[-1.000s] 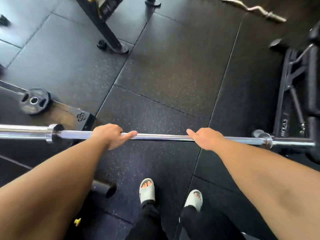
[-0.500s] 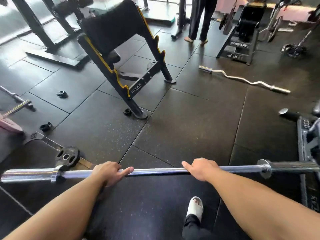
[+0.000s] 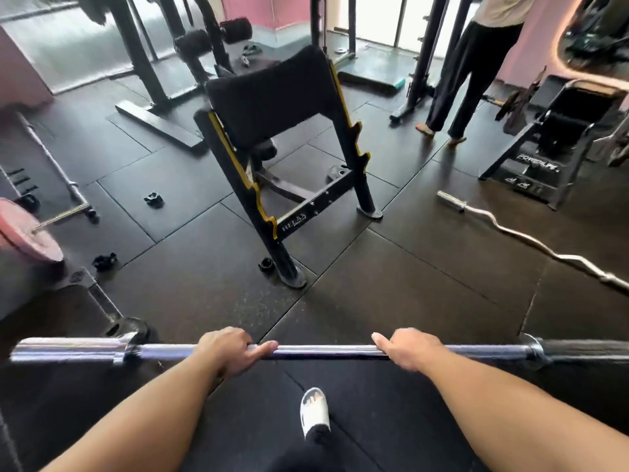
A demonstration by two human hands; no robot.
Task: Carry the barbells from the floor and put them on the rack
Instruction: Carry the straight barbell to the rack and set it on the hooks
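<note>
A: Biggest first. Rack (image 3: 289, 185) stands ahead, centre of view, on the floor (image 3: 425, 294). Black A-frame, yellow-edged notched uprights, one on its left, one on its right. No bar in any notch I can see.

B: And the bar (image 3: 326, 350)?

A: Off the floor, held low in front of the body, near the bottom of the view. Long axis runs left to right, flat. Rack lies straight forward of it, well apart.

B: So the axis matters how?

A: My read: the bar has to land across both uprights, one notch each side. The rack's front looks turned a bit against the bar's line, so the bar probably needs a small swing before it seats. Left sleeve (image 3: 68, 350) sticks out far past the hand, right end runs out of view. Watch those ends near other gear.

B: Hands?

A: Left hand (image 3: 228, 350) and right hand (image 3: 410, 349) both over the top of the shaft, fingers (image 3: 262, 349) wrapped round it, clenched on the bar. Evenly spaced about the middle. Neither looks nearer the rack, roughly level.

B: Anything else for the task?

A: Curl bar (image 3: 531, 243) lies on the floor to the right, between the carried bar and a black machine, untouched. Likely the next one to carry.

B: Small stuff?

A: Collar (image 3: 267, 264) on the floor just beside the rack's near foot. Trip risk, I'd guess.
</note>
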